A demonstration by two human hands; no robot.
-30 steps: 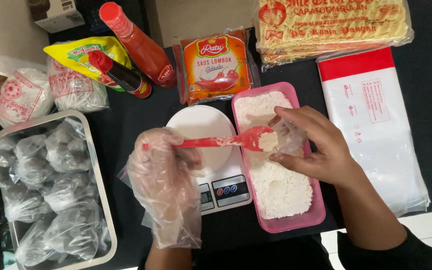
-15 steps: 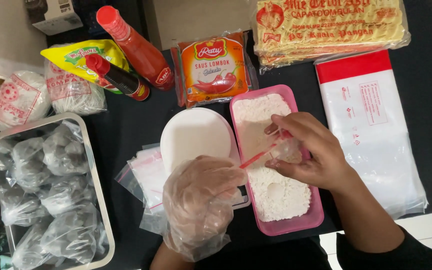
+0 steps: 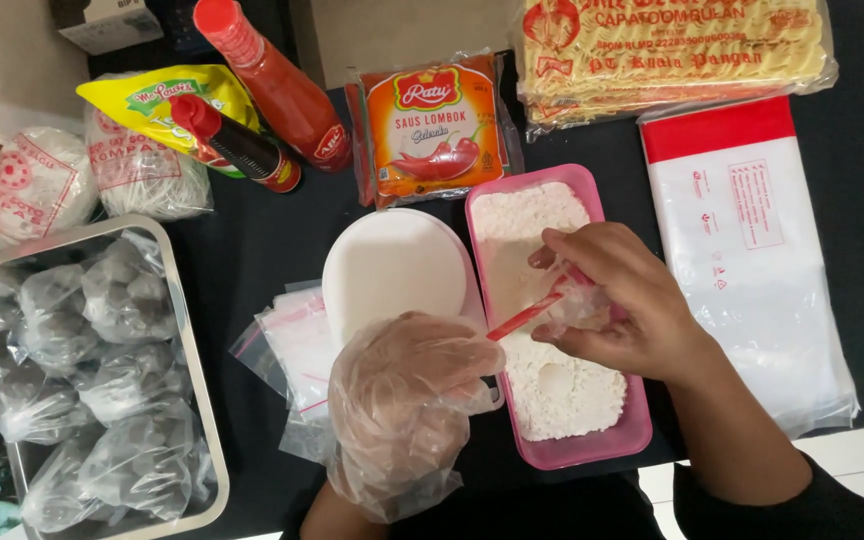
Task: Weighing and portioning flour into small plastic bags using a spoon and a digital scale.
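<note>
My left hand (image 3: 402, 400), covered by a loose clear plastic glove, grips the handle end of a thin red spoon (image 3: 524, 317). The spoon slants up to the right, and its bowl is hidden inside a small clear plastic bag (image 3: 582, 300). My bare right hand (image 3: 627, 315) pinches that bag over a pink rectangular tray (image 3: 642, 432) filled with white powder (image 3: 562, 385). A white round dish (image 3: 392, 265) sits just left of the tray, partly under my left hand.
A stack of small clear bags (image 3: 297, 340) lies left of the dish. A metal tray (image 3: 192, 340) of bagged dark balls stands at the left. Sauce bottles (image 3: 277, 85), a sauce packet (image 3: 437, 125), noodle packs (image 3: 672, 50) and a pack of plastic bags (image 3: 752, 250) line the back and right.
The spoon was level with powder over the dish; it now tilts into the bag. My left hand has come down and right, covering the scale under the dish.
</note>
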